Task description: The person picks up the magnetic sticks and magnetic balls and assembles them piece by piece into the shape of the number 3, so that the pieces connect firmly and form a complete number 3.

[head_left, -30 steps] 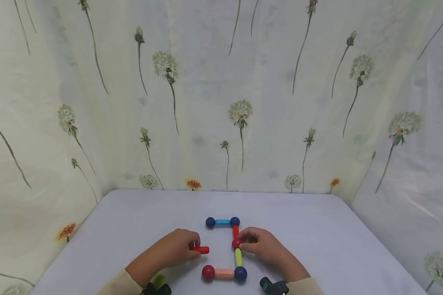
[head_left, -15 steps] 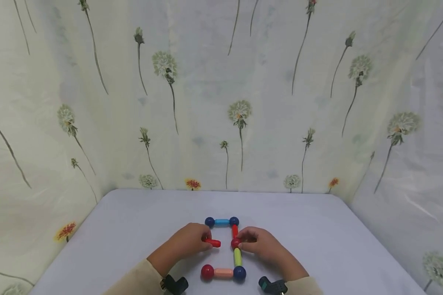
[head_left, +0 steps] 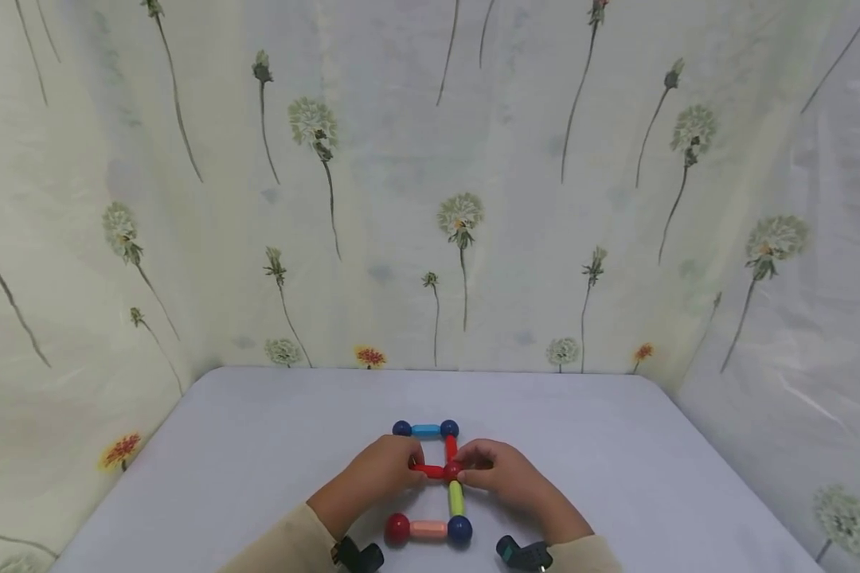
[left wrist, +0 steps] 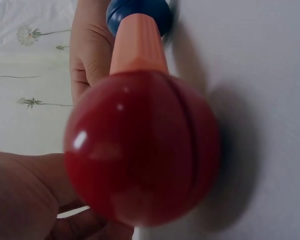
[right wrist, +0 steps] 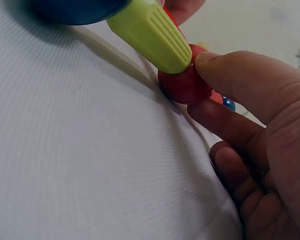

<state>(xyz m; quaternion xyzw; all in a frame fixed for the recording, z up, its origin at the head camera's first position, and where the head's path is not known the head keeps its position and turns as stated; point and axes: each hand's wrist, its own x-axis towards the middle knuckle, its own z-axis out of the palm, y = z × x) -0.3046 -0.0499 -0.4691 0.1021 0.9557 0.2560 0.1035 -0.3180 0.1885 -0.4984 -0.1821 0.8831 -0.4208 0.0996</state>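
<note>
My left hand (head_left: 387, 471) pinches a red magnetic stick (head_left: 430, 471), whose right end meets a red ball (head_left: 453, 471). That ball is held between the thumb and fingers of my right hand (head_left: 502, 469). A second red stick (head_left: 451, 447) runs from it back to a blue ball (head_left: 449, 429), and a yellow-green stick (right wrist: 152, 37) runs forward to another blue ball (head_left: 460, 529). A light-blue stick (head_left: 426, 430) and a further blue ball (head_left: 401, 428) form the far side. At the near side lie a pink stick (head_left: 428, 529) and a red ball (left wrist: 140, 150), large in the left wrist view.
Everything lies on a white-covered table (head_left: 602, 430). Behind it hangs a curtain (head_left: 373, 199) with printed dandelions. Dark wrist-worn devices show at the left wrist (head_left: 358, 555) and right wrist (head_left: 523, 553), close to the near pieces.
My left hand has moved right with the red stick until the stick's end reached the held red ball. My right hand has kept its hold on that ball.
</note>
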